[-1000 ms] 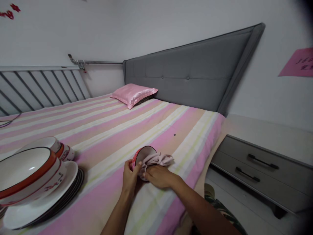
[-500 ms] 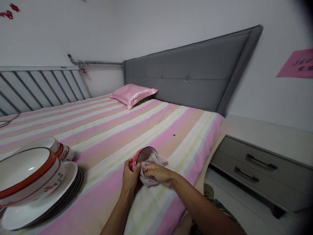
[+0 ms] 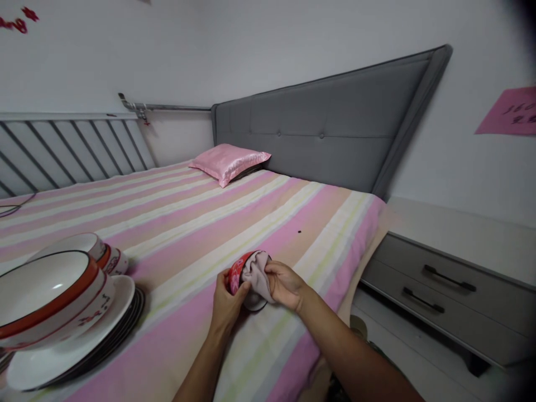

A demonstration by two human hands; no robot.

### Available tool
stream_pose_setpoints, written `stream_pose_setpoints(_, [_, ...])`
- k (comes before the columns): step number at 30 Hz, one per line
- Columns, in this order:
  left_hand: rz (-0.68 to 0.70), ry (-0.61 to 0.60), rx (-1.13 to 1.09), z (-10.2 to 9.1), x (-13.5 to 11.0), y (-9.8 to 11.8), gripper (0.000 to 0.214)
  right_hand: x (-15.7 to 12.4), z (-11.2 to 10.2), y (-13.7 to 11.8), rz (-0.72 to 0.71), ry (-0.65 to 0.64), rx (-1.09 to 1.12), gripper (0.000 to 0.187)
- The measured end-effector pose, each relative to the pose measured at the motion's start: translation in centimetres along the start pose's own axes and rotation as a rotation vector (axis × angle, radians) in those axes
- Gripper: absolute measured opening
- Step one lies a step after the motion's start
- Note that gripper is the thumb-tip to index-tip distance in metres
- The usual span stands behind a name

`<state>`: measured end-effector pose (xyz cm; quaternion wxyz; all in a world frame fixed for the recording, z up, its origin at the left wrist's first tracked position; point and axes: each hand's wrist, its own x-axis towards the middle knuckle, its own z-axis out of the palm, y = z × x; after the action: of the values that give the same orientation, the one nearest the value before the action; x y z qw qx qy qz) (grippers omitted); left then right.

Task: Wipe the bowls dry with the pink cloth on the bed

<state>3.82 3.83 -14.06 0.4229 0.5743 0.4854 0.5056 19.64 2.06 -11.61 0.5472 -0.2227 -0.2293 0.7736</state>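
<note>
My left hand [image 3: 228, 296] is closed round the side of a small red patterned bowl [image 3: 237, 272], which is tilted on its side with its mouth toward the right. A pale pinkish-grey cloth [image 3: 258, 274] covers much of the bowl's mouth. My right hand [image 3: 286, 283] pinches the cloth at the bowl's right rim. The bowl's white inside shows at its lower edge; the rest lies hidden behind the cloth and fingers. Both hands are low over the striped bedsheet [image 3: 201, 251].
At the left, a large white bowl with a red band [image 3: 54, 301] stands on a stack of plates [image 3: 121, 301], with smaller bowls [image 3: 113, 259] behind. A pink pillow [image 3: 230, 162] lies by the grey headboard [image 3: 335, 123]. A grey drawer cabinet [image 3: 452, 296] stands right of the bed.
My right hand has drawn back from inside the bowl to its right rim. The cloth, bunched before, now spreads across the mouth. My left hand keeps its hold on the bowl.
</note>
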Motion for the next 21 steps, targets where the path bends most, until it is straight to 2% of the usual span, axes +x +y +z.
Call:
stream_pose_setpoints(2, [-0.003,-0.002,0.011,0.0,0.0,-0.1,0.065,0.3,-0.7,-0.4,0.042,0.063,0.101,0.017])
stream_pose_setpoints(9, [-0.016,-0.033,0.032,0.0,0.0,-0.3,0.071,1.0,-2.1,-1.7,0.047,0.170,0.167,0.020])
stream_pose_setpoints(14, [0.101,-0.127,0.096,-0.1,-0.6,0.0,0.075,0.5,-1.1,-1.5,0.001,0.180,0.137,0.009])
stream_pose_setpoints(18, [0.162,-0.173,0.115,-0.1,-0.7,0.3,0.079,-0.1,0.4,-0.8,-0.073,0.167,0.073,0.012])
stream_pose_setpoints(21, [0.162,-0.171,0.103,-0.1,-0.6,0.3,0.078,-0.5,1.3,-0.1,-0.119,0.159,-0.111,0.016])
